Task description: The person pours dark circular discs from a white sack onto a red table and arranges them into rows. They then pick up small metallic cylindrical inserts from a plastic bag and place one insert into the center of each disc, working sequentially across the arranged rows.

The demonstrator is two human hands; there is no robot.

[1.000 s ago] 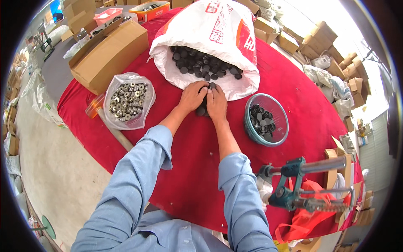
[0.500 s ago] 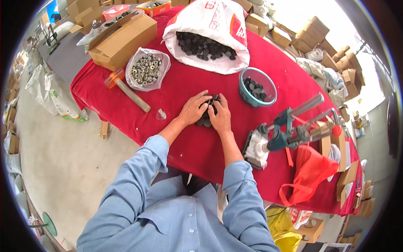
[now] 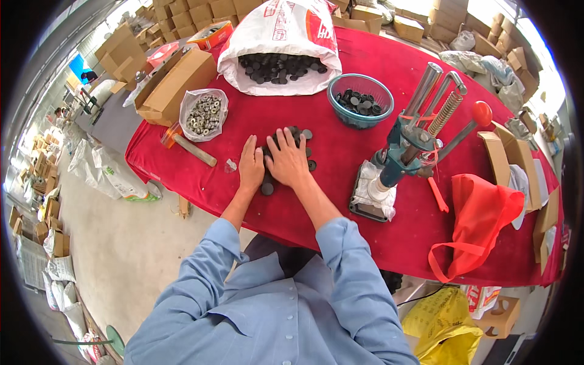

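My left hand (image 3: pixel 250 168) lies on the red tablecloth with its fingers stretched out, at the left edge of a loose group of small round black caps (image 3: pixel 267 188). Spread flat over the same group is my right hand (image 3: pixel 288 160), its fingers pointing away from me. Both palms hide part of the caps, and several show beyond my right fingertips and beside that hand. Farther right stands a teal plastic basket (image 3: pixel 358 123) holding more black caps. A white woven sack (image 3: pixel 274 33) lies at the back, its mouth open on a heap of such caps.
A clear bag of metal rings (image 3: pixel 205 115) and a hammer (image 3: pixel 196 151) are on the left, by a cardboard box (image 3: pixel 176 88). On the right stands a green hand press (image 3: pixel 398 155) with a red-knobbed lever; a red cloth bag (image 3: pixel 483 210) lies beyond it.
My hands have gone from cupping a bunched pile of caps to lying flatter, with the caps more spread out. The view has shifted, so the table's things sit differently in the picture.
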